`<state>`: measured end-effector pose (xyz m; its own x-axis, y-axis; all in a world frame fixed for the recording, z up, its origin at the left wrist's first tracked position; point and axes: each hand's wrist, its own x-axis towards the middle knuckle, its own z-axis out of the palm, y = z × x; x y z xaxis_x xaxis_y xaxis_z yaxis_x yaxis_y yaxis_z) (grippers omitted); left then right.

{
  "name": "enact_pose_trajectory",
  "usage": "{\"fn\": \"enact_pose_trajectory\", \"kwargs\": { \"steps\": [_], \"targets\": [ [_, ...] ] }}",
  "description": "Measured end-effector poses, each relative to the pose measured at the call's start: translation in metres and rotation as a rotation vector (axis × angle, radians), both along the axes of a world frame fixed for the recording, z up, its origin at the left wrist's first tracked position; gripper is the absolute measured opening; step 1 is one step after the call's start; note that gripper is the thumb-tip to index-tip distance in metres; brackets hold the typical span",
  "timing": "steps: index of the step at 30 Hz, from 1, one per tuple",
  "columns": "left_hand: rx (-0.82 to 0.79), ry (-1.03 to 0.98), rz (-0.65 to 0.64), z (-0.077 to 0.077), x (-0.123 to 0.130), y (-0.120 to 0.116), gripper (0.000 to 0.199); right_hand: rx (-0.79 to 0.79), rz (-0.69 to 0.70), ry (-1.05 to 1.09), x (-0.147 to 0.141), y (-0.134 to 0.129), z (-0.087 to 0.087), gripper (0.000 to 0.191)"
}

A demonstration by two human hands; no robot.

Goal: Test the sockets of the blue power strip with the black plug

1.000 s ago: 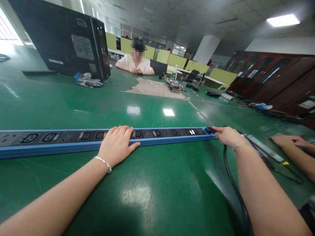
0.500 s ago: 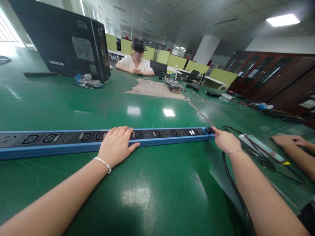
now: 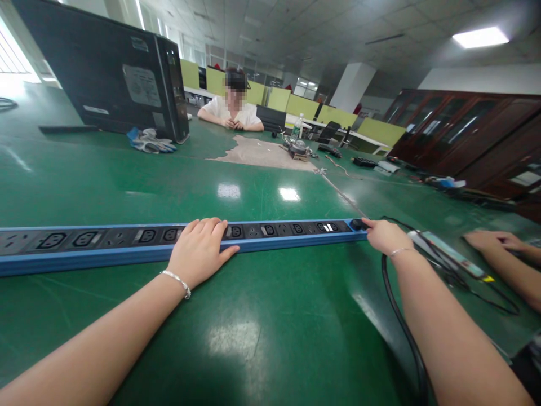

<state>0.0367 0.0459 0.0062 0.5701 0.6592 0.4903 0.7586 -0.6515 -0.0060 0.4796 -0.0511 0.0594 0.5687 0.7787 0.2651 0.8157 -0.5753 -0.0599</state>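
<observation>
A long blue power strip (image 3: pixel 270 246) with several black sockets lies across the green table. My left hand (image 3: pixel 202 245) is wrapped over its middle, fingers across the sockets and thumb along the near edge. At the right end, my right hand (image 3: pixel 386 237) is closed by a round black fitting (image 3: pixel 358 224), where a thick black power cord (image 3: pixel 393 304) comes out below the hand. The right fingertips are partly hidden, so their exact hold on the cord does not show clearly.
Further right lie a white-and-teal extension strip (image 3: pixel 450 256) with thin cables and another person's hands (image 3: pixel 486 241). A computer tower (image 3: pixel 114 73) and gloves (image 3: pixel 151 141) stand back left. Across the table sits a person (image 3: pixel 230 113), near a bottle (image 3: pixel 297 127).
Both hands keep their places on the power strip. The view has shifted very slightly, and the right forearm moves a little to the left.
</observation>
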Motion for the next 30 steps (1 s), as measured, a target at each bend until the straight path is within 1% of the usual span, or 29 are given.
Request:
{"fn": "enact_pose_trajectory", "kwargs": {
  "steps": [3,5,10,12,17,25,28,30],
  "targets": [
    [-0.003,-0.011,-0.006,0.001,0.000,0.000,0.052,-0.097,-0.080,-0.033,-0.006,-0.002,-0.001,0.049],
    [-0.007,-0.017,-0.009,0.001,0.000,-0.001,0.052,-0.088,-0.098,-0.054,-0.014,-0.006,-0.007,0.051],
    [-0.023,-0.056,-0.020,0.001,0.001,0.000,0.052,0.116,-0.128,-0.092,-0.026,-0.014,-0.028,0.050],
    [-0.021,-0.051,-0.018,0.001,0.001,0.000,0.053,0.159,-0.128,-0.099,-0.027,-0.014,-0.032,0.050],
    [-0.014,-0.028,-0.009,0.001,0.000,-0.001,0.052,0.227,-0.151,-0.013,-0.029,-0.014,-0.035,0.050],
    [-0.026,-0.034,-0.016,0.002,0.000,-0.001,0.050,0.457,-0.164,0.093,-0.027,-0.011,-0.046,0.049],
    [-0.031,-0.034,-0.012,0.001,0.000,0.000,0.051,0.531,-0.171,0.119,-0.024,-0.011,-0.044,0.051],
    [-0.030,-0.027,-0.011,0.001,0.000,0.000,0.051,0.626,-0.203,0.080,-0.019,-0.014,-0.039,0.054]
  ]
}}
